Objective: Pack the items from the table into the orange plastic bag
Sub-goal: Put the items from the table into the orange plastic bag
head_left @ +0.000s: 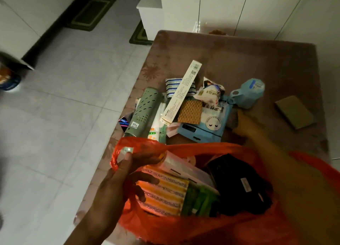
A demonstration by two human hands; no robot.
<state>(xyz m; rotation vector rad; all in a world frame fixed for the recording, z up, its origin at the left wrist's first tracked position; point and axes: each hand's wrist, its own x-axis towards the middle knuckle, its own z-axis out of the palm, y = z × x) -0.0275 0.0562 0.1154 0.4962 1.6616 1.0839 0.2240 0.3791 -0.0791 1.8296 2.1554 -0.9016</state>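
Dim room, brown table. Orange bag hung off its near edge, floppy thin plastic; left hand pinched the rim. Right hand blurred, grip unclear, beside the blue pack.

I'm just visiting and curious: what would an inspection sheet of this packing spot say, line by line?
Surface: brown patterned table, its near edge covered by the bag.
Job's things: orange plastic bag open, already holding a striped sponge pack, a green packet and a black item. On the table wait a long white box, green perforated tube, blue cup, blue pouch, waffle sponge and flat olive pad.
Clutter: small packets heaped together, overlapping.
Grippers: left hand grips the bag's handle; right hand blurred, reaching toward the pile, grip unclear.
Cables: nothing seen.
Surroundings: tiled floor, white cabinets, green mats.
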